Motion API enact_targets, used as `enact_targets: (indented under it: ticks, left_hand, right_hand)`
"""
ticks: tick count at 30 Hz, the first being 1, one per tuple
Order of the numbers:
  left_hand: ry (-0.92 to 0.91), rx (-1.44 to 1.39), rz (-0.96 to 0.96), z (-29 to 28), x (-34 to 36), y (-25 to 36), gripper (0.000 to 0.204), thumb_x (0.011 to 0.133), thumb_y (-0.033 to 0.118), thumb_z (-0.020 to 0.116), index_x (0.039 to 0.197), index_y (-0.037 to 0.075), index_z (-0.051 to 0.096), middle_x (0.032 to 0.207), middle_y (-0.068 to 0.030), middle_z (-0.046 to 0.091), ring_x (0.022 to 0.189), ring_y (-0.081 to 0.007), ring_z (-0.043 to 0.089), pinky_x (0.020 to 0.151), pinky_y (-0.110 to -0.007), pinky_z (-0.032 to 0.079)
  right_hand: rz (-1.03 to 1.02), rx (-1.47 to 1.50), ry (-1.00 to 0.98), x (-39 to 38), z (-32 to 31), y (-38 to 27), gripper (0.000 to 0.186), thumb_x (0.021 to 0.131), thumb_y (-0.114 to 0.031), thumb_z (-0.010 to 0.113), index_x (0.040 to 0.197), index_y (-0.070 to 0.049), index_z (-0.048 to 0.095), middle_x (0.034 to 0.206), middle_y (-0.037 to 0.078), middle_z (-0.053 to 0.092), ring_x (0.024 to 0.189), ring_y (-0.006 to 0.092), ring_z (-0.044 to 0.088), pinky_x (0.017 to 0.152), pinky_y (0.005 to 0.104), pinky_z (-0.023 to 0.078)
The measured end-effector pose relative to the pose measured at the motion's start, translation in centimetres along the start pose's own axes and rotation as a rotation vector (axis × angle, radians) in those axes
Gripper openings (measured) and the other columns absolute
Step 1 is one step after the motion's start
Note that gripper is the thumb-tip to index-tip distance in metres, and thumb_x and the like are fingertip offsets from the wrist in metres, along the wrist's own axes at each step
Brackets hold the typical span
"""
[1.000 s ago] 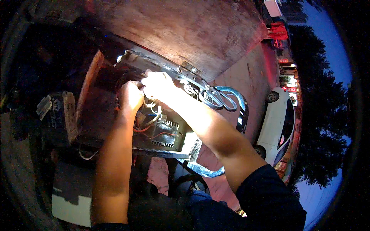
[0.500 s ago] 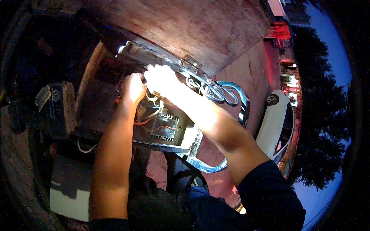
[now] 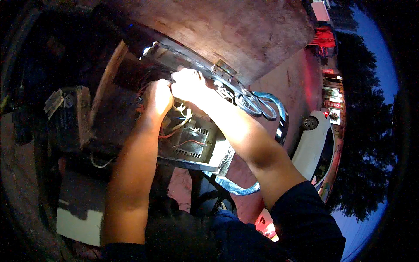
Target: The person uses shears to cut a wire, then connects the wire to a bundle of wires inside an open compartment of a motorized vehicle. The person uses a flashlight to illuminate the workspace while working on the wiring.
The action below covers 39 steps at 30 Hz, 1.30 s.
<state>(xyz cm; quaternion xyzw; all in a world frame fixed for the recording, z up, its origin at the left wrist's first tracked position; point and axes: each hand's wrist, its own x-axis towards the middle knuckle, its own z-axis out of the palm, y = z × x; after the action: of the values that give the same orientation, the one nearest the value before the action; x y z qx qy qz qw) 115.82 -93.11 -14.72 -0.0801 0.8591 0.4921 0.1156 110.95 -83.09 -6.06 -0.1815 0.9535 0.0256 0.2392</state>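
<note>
Outdoors at dusk, I have both hands, left hand (image 3: pixel 158 97) and right hand (image 3: pixel 188 84), closed on loose wires (image 3: pixel 182 118) atop the open metal compartment (image 3: pixel 192 139); wiring looks unfinished.

So everything's sitting inside an open metal compartment (image 3: pixel 131 109), with its hinged lid (image 3: pixel 227 30) tipped up behind it. A grey finned box (image 3: pixel 192 142) is lying on the compartment's floor toward the right, with a tangle of red, white and blue wires (image 3: pixel 179 120) draped over it. A dark boxy unit (image 3: pixel 70 118) is resting at the left end.
</note>
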Motion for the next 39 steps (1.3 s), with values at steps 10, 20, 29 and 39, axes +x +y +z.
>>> enact_targets:
  ticks: [10,20,29,39]
  left_hand:
    - [0.059,0.012,0.062,0.2,-0.3,0.2,0.017,0.078,0.012,0.06,0.081,-0.001,0.07,0.083,-0.0258,0.066,0.081,-0.0436,0.064,0.072,-0.047,0.051]
    - [0.044,0.082,0.135,0.4,0.0,-0.2,0.021,0.08,0.017,0.062,0.079,-0.002,0.07,0.083,-0.0277,0.066,0.082,-0.0432,0.065,0.075,-0.047,0.053]
    - [0.017,-0.007,-0.019,-0.1,-0.2,0.4,0.023,0.086,0.023,0.059,0.094,0.006,0.072,0.095,-0.0222,0.068,0.093,-0.0413,0.065,0.081,-0.047,0.052]
    - [0.027,0.007,-0.072,-0.3,-0.1,0.2,0.02,0.085,0.015,0.055,0.091,0.003,0.07,0.094,-0.0238,0.067,0.092,-0.0417,0.065,0.081,-0.047,0.052]
  right_hand:
    - [-0.085,-0.036,-0.036,1.0,0.4,1.0,0.031,0.075,-0.027,0.06,0.093,-0.003,0.069,0.101,0.023,0.062,0.096,0.0398,0.062,0.085,0.0476,0.051]
    - [0.001,0.047,0.077,0.6,1.5,1.0,0.032,0.074,-0.031,0.063,0.088,-0.003,0.07,0.1,0.023,0.061,0.096,0.0409,0.062,0.085,0.0468,0.051]
    - [-0.085,0.094,0.07,0.5,1.2,1.3,0.031,0.077,-0.029,0.058,0.088,-0.003,0.069,0.099,0.024,0.062,0.093,0.0409,0.063,0.083,0.0482,0.051]
    - [0.004,0.051,-0.23,1.6,-1.8,0.3,0.033,0.078,-0.028,0.056,0.089,0.001,0.068,0.097,0.027,0.065,0.093,0.0408,0.064,0.081,0.047,0.051]
